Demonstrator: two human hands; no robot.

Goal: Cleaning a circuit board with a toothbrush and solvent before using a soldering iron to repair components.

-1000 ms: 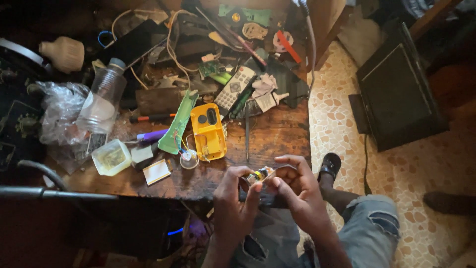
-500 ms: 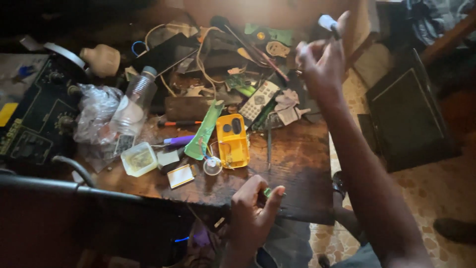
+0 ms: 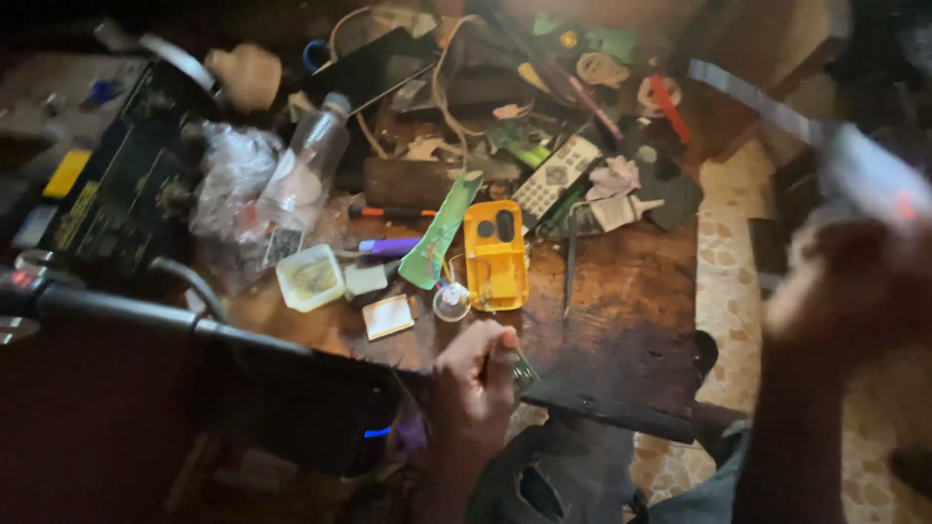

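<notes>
The small green part sits pinched in your left hand at the near edge of the bench, just in front of the yellow casing and the little clear dome; it is too small and dim to say more about what it is. Your left grip is closed around it, thumb over the top, and it looks firm enough. Your right hand is raised off to the side, well apart from the bench, blurred, with its fingers closed on a long pale tool that I cannot identify. To work well here, rest your left wrist on the bench edge so the part stays steady, and turn it so the face you need points up. Bring the tool in slowly and low, since the green strip, the purple pen and the white tub crowd the bench. Keep the part over the wood, not over your knee, so a slip lands on the bench.
</notes>
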